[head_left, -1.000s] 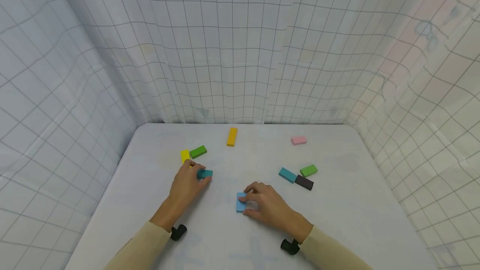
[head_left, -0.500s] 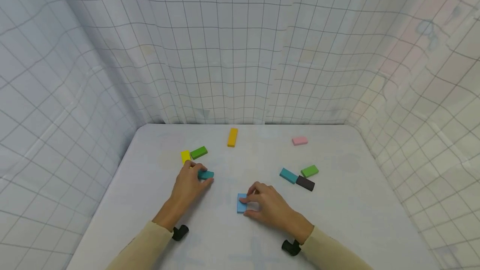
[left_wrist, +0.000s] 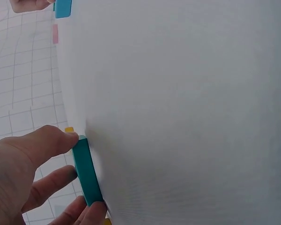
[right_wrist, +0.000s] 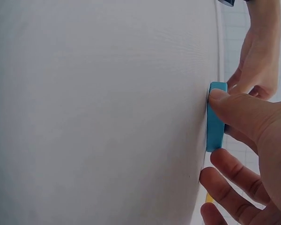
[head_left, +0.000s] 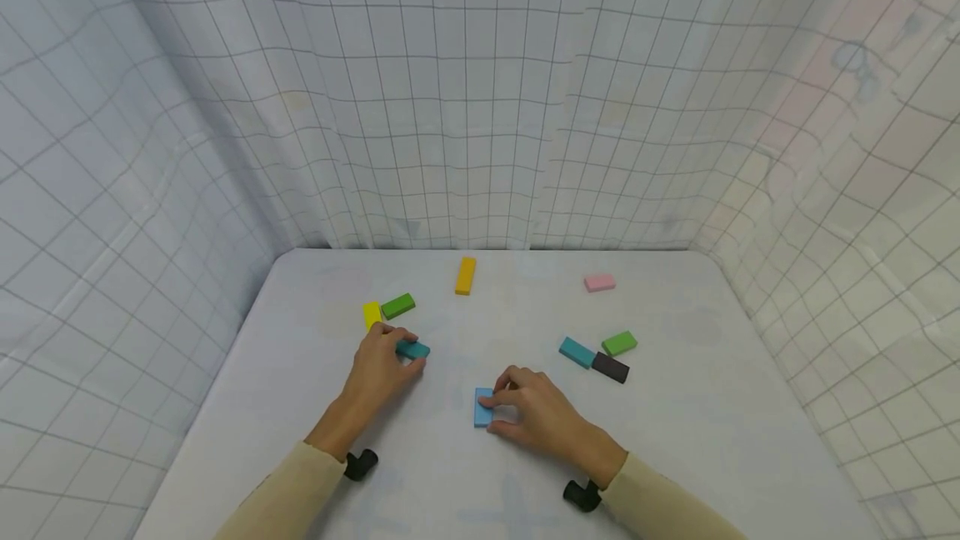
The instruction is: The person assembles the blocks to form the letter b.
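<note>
Head view is showing gridded cloth (head_left: pixel 480 65) hanging around a white tabletop (head_left: pixel 675 457), where you are working two-handed. Your left grip (head_left: pixel 377 365) is holding a teal block (head_left: pixel 416 351) between thumb and fingers, left of centre; your right grip (head_left: pixel 543 411) is pinching a light-blue block (head_left: pixel 482 417) by its ends, nearer you. You seem to be positioning both, the next move probably calling for a steady hold on each. Farther back, an orange block (head_left: pixel 466 276) is lying alone. Crowding your left fingers is a yellow block (head_left: pixel 372 312), beside a dark green block (head_left: pixel 398 306); rightward, a second teal block (head_left: pixel 577 352), black block (head_left: pixel 611 367) and light green block (head_left: pixel 619 343) are clustering, a small pink block (head_left: pixel 599 282) lying beyond
</note>
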Available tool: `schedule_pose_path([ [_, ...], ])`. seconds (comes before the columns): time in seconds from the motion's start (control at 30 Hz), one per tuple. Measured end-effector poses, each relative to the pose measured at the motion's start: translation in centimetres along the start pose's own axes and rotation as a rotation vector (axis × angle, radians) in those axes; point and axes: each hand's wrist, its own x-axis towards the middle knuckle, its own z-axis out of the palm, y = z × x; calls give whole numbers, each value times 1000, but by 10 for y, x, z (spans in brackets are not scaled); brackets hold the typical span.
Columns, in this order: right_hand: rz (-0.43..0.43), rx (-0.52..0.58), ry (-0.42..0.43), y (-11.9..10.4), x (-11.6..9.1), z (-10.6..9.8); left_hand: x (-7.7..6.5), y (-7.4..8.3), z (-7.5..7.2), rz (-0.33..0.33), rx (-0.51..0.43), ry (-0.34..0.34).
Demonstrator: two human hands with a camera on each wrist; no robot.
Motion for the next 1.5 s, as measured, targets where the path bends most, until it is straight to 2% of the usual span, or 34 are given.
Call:
schedule_pose_path([
  [0.1, -1, -2, -4, 0, 0, 0, 1, 0, 0, -2, -13, -8],
  [0.23, 2, -10, -7, 0, 1, 0, 4, 0, 1, 28, -36, -6],
  [0.5, -11, -12, -7, 1, 1, 1, 7, 5, 6, 146, -83, 13],
  [0.83, -26, 5, -8, 2, 1, 0, 11, 16, 16, 263, -188, -16],
  [1.0, -24, 15, -5, 2, 2, 0, 13, 20, 20, 316, -237, -64],
  [1.13, -23, 26, 2, 1, 2, -1, 15, 23, 24, 381, -242, -104],
  [1.3, -29, 33, 13, 2, 1, -1, 16, 29, 26, 448, -208, -143],
  [1.5, -28, 46, 16, 3, 1, 1, 16, 36, 29, 476, -159, -222],
])
